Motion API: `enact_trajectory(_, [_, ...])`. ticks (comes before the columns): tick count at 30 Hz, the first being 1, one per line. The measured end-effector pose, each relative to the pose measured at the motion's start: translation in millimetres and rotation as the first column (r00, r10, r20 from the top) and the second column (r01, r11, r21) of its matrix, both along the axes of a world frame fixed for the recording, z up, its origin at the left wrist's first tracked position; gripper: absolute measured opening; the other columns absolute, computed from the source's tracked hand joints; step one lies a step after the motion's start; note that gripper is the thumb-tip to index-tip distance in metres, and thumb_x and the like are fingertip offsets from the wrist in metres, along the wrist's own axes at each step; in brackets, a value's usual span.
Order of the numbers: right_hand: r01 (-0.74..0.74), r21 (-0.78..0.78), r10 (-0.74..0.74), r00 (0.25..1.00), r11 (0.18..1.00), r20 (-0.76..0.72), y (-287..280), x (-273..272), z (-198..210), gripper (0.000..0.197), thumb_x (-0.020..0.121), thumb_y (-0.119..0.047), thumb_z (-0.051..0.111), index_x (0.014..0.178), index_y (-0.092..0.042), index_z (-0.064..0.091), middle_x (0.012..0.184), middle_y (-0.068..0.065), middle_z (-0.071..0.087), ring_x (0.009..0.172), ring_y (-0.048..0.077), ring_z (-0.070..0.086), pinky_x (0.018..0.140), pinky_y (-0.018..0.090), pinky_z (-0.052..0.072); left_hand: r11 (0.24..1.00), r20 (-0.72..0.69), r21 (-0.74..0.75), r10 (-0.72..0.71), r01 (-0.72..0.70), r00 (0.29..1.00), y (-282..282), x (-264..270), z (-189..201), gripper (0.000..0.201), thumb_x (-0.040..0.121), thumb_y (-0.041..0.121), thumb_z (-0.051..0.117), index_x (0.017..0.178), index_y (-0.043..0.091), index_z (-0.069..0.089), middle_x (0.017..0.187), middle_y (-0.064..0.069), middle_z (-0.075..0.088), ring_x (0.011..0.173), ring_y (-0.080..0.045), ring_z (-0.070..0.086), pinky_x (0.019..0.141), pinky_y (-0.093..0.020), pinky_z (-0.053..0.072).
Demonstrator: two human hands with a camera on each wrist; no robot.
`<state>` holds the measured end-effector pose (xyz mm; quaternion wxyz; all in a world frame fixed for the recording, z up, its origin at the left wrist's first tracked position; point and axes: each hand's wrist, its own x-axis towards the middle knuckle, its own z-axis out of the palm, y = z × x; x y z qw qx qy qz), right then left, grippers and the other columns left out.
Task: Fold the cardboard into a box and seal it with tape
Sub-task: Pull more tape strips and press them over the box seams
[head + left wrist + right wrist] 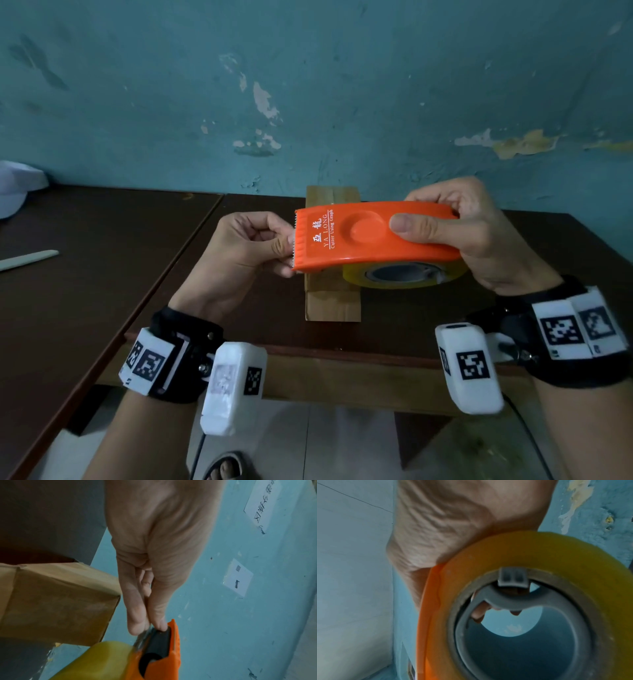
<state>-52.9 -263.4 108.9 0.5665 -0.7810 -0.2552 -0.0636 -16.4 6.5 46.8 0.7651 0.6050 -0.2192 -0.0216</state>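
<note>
An orange tape dispenser [370,234] with a yellowish tape roll [400,275] hangs in the air above the table. My right hand [455,233] grips its rear end, thumb on top. My left hand [260,246] pinches the free tape end at the serrated cutter; in the left wrist view the fingertips [137,627] meet at the dispenser [164,650]. Below and behind the dispenser the folded brown cardboard box [332,301] stands on the dark table [239,308], also the cardboard box [58,601] at the left. The tape roll [530,574] fills the right wrist view.
A second dark table [85,257] adjoins on the left, with a pale flat stick [27,258] and a white object [17,192] at its far edge. A peeling teal wall [308,85] stands close behind. A sandalled foot [226,467] shows on the floor below.
</note>
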Motion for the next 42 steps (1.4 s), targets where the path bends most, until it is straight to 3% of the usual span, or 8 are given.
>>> enact_trajectory(7, [0.006,-0.017,-0.006,1.000,1.000,-0.026,-7.3,-0.5,0.1,0.037,0.076,-0.041,0.077,0.067,-0.006,0.069,0.058,0.014,0.059,0.051,0.023,0.056,0.046,0.025,0.040,0.998,0.008,0.029,0.049,-0.050,0.999,-3.7,-2.0,6.2,0.008,0.064,0.022,0.081,0.066,0.015,0.078,0.064,-0.007,0.074,0.052,-0.011,0.070,0.048,-0.018,0.055])
enact_trajectory(13, [-0.014,-0.064,0.012,1.000,0.998,-0.029,-6.7,1.7,-2.7,0.049,0.075,-0.044,0.078,0.073,0.003,0.067,0.064,0.027,0.057,0.053,0.030,0.056,0.045,0.026,0.041,0.996,0.014,0.067,0.064,-0.064,0.998,1.5,-3.9,7.0,0.008,0.065,0.022,0.080,0.066,0.014,0.078,0.065,-0.008,0.075,0.053,-0.011,0.070,0.049,-0.018,0.056])
enact_trajectory(18, [0.022,-0.027,-0.023,0.999,0.999,-0.027,-20.8,-0.9,2.4,0.042,0.076,-0.039,0.076,0.058,-0.006,0.057,0.050,0.004,0.046,0.044,0.016,0.044,0.045,0.023,0.032,0.989,0.021,0.052,0.140,-0.141,0.990,17.9,-4.8,8.7,0.011,0.072,0.005,0.074,0.063,0.012,0.075,0.061,-0.007,0.072,0.050,-0.011,0.068,0.048,-0.017,0.055])
enact_trajectory(22, [0.032,-0.029,-0.032,0.999,0.999,-0.004,-22.7,-1.4,4.5,0.047,0.074,-0.039,0.076,0.058,0.000,0.055,0.049,0.004,0.044,0.043,0.015,0.041,0.044,0.023,0.028,0.981,-0.011,0.083,0.177,-0.176,0.984,20.0,-4.4,1.0,0.007,0.073,0.005,0.075,0.068,0.005,0.069,0.060,-0.005,0.069,0.050,-0.010,0.065,0.048,-0.018,0.055])
enact_trajectory(27, [0.031,-0.053,-0.031,1.000,0.998,0.000,-11.5,0.7,2.3,0.042,0.074,-0.041,0.077,0.056,-0.008,0.058,0.049,0.002,0.044,0.045,0.015,0.040,0.046,0.024,0.026,0.980,0.009,0.023,0.199,-0.199,0.980,23.2,-3.2,2.1,0.023,0.077,0.008,0.078,0.059,0.019,0.070,0.054,0.001,0.064,0.045,-0.007,0.058,0.045,-0.015,0.047])
enact_trajectory(32, [-0.013,-0.126,0.013,1.000,0.992,0.002,-14.1,-1.8,5.9,0.053,0.076,-0.043,0.078,0.064,0.005,0.059,0.053,0.021,0.043,0.047,0.025,0.042,0.046,0.031,0.027,0.966,0.011,0.111,0.235,-0.234,0.972,26.8,-4.2,3.5,0.021,0.069,0.006,0.078,0.056,0.019,0.067,0.050,-0.001,0.063,0.041,-0.005,0.059,0.041,-0.012,0.044])
enact_trajectory(37, [0.010,-0.145,-0.010,1.000,0.989,-0.005,-30.6,-3.1,8.3,0.052,0.075,-0.045,0.075,0.061,0.002,0.057,0.052,0.010,0.044,0.045,0.022,0.041,0.045,0.027,0.027,0.963,0.035,0.105,0.247,-0.250,0.968,37.0,-2.1,6.4,0.023,0.067,0.006,0.078,0.052,0.019,0.068,0.051,0.001,0.066,0.038,-0.003,0.057,0.039,-0.011,0.043])
enact_trajectory(42, [0.000,-0.169,0.002,1.000,0.986,0.008,-29.6,-2.9,5.3,0.043,0.077,-0.044,0.075,0.060,-0.007,0.062,0.050,0.003,0.047,0.044,0.015,0.043,0.045,0.020,0.030,0.969,0.027,0.107,0.222,-0.224,0.975,44.0,1.0,0.1,0.025,0.056,0.029,0.093,0.057,0.020,0.069,0.054,-0.001,0.066,0.042,-0.005,0.059,0.042,-0.013,0.046])
